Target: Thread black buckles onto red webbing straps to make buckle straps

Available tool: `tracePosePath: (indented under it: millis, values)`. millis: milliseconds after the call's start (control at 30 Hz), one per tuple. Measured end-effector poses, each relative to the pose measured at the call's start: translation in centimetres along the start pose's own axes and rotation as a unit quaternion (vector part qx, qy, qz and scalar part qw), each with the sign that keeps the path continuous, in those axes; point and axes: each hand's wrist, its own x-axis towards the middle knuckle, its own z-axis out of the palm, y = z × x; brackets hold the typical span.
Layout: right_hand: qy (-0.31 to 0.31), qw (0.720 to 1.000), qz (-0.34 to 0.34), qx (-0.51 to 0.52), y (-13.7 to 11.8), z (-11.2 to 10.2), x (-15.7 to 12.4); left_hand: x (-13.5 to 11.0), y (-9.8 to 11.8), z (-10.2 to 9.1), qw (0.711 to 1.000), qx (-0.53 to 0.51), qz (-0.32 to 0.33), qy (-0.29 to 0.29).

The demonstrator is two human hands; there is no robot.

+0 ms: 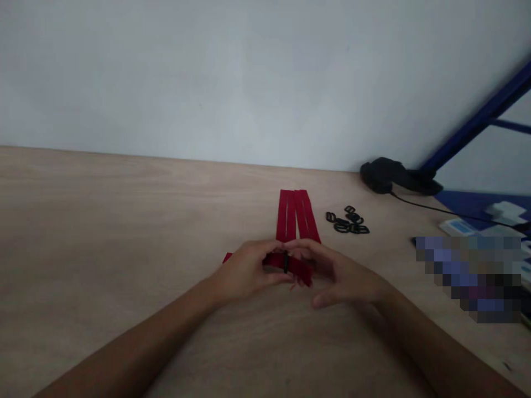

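A red strap (277,260) lies crosswise between my two hands on the wooden table (103,221). A small black buckle (286,262) sits on the strap at its middle. My left hand (244,271) pinches the strap to the left of the buckle. My right hand (338,273) holds the strap's right part, fingers curled over it. Just beyond my hands, several more red straps (296,215) lie side by side, pointing away from me.
A small pile of black buckles (347,222) lies right of the straps. A black device (392,176) with a cable sits at the far right by the wall. A blue frame (477,121) and boxes (456,226) are at the right edge.
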Motion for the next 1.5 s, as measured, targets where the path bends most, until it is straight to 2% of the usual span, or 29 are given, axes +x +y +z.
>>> tracePosePath:
  millis: [100, 200, 333, 500, 633, 733, 933, 1067, 1167, 1233, 1367, 1500]
  values:
    - [0.045, 0.997, -0.001, -0.058, 0.3, 0.5, 0.0, -0.1, -0.1, 0.0, 1.0, 0.004, -0.001, 0.005]
    - [0.088, 0.995, -0.006, -0.04, 0.4, 0.7, 0.1, -0.2, -0.1, 0.0, 1.0, 0.004, -0.005, 0.013]
    - [0.092, 0.996, 0.009, 0.009, 0.1, 0.3, 0.2, -0.1, 0.1, 0.0, 1.0, 0.003, -0.016, 0.013]
    - [0.129, 0.991, -0.014, 0.018, -0.1, 0.1, 0.4, -0.1, 0.1, 0.0, 0.999, 0.019, -0.03, 0.017]
    - [0.109, 0.993, -0.008, 0.043, 0.4, 0.4, 0.6, -0.1, 0.1, 0.0, 0.999, 0.024, -0.03, 0.021]
    - [0.111, 0.994, -0.015, -0.012, 0.6, 0.9, 0.7, 0.0, 0.2, 0.0, 0.999, 0.023, -0.029, 0.026]
    - [0.18, 0.974, -0.02, -0.135, 1.0, 1.9, 1.5, 0.0, 0.0, 0.4, 0.999, 0.016, -0.036, 0.018]
    - [0.193, 0.952, -0.032, -0.237, 0.8, 2.0, 1.5, -0.4, 0.1, 0.5, 1.0, 0.013, 0.012, -0.013]
    - [0.209, 0.937, -0.042, -0.276, 0.5, 1.9, 1.3, -0.6, 0.2, 0.4, 0.999, 0.024, 0.029, -0.018]
    - [0.206, 0.93, -0.052, -0.3, 0.4, 1.9, 1.1, -0.6, 0.0, 0.3, 0.999, 0.019, 0.021, -0.016]
    - [0.16, 0.915, -0.077, -0.363, 0.6, 2.0, 1.0, -0.2, -0.7, 0.3, 1.0, -0.005, -0.001, 0.007]
    - [0.17, 0.886, -0.076, -0.425, 1.3, 2.4, 1.3, 0.1, -0.9, 0.3, 0.999, -0.046, -0.028, 0.01]
